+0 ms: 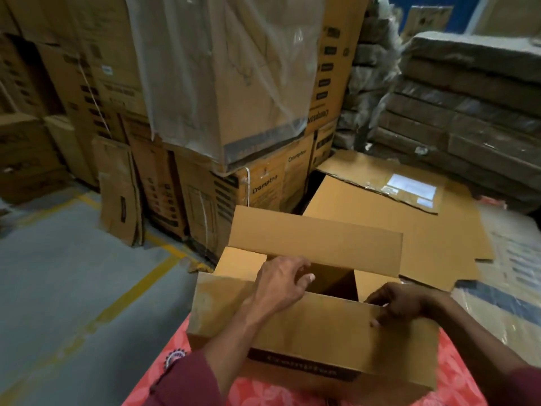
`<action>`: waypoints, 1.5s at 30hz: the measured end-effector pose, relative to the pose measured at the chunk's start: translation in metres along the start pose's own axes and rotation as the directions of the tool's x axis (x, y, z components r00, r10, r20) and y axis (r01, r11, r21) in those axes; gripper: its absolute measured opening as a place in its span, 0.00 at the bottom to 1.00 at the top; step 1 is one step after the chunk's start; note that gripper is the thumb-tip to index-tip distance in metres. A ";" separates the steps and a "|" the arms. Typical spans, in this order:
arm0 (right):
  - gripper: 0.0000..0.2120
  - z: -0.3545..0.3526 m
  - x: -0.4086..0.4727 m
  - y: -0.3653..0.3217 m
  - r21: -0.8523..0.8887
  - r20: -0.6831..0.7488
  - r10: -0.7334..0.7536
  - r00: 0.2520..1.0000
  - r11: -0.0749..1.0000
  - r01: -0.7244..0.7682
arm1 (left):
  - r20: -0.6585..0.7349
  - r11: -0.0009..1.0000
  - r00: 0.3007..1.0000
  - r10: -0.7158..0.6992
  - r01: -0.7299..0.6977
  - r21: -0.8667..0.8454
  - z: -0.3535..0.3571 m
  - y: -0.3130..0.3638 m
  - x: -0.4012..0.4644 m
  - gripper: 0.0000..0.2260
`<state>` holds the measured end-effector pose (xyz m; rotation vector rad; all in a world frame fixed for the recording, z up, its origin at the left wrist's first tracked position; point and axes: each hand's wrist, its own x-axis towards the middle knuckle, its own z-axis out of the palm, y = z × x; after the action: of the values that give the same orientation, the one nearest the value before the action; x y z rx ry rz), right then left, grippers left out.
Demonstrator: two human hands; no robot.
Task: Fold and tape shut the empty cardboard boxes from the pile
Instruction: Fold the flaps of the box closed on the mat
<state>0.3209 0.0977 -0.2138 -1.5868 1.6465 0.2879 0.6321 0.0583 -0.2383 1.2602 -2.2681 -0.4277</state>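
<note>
Now the folding step: left hand [281, 281], fingers loosely spread, presses a side flap [238, 263] while right hand [401, 303] pinches the box's [307, 347] near flap [322, 315]; next, probably fold both long flaps shut.

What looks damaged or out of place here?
A flattened box leans crumpled and creased against the stack at left. Loose cardboard sheets lie strewn on the floor behind the open box the hands work on.

Grey floor [73, 288] with yellow lines [137, 288]; plastic sheet [222, 68]; wrapped, perhaps cardboard, bundles [468, 112] stacked right.
</note>
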 end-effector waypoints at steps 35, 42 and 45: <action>0.06 0.016 0.133 -0.187 -0.313 -0.706 -0.295 0.644 0.945 0.091 | 0.011 0.616 0.830 -0.558 0.423 -0.665 0.007 -0.203 -0.027 0.27; 0.15 0.116 0.121 -0.146 -0.240 -0.752 -0.330 0.570 0.943 0.229 | 0.083 0.260 0.788 -0.610 0.298 -0.918 0.019 -0.223 -0.016 0.41; 0.28 0.144 0.118 -0.148 -0.307 -0.612 -0.299 0.733 0.943 0.129 | 0.123 0.194 0.809 -0.575 0.280 -0.940 0.012 -0.214 -0.013 0.55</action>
<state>0.5261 0.0798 -0.3331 -2.2239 1.9576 -0.2382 0.7794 -0.0416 -0.3582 1.1109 -0.9179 -1.4527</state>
